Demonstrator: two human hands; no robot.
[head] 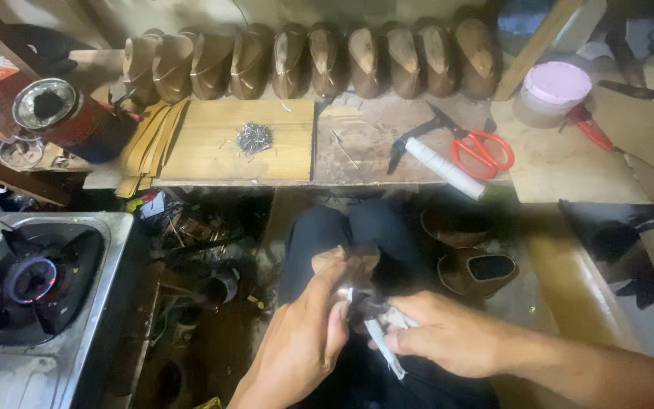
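Observation:
On my lap my left hand point(306, 333) grips a tan leather shoe upper on a last point(344, 261), toe pointing away from me. My right hand point(439, 333) is shut on a metal tool with a light handle point(384, 350) and presses its dark head against the upper, beside the left thumb. A bit of white material shows between the two hands. My dark trousers point(319, 235) lie under the work.
A row of several tan lasted shoes point(312, 60) lines the workbench's far edge. A pile of small nails point(254, 138) lies on a wooden board point(213, 151); red-handled scissors point(477, 150), a white roll point(443, 168), a pink-lidded tub point(552, 89). A lit gas stove point(35, 280) stands left, brown shoes point(478, 271) right.

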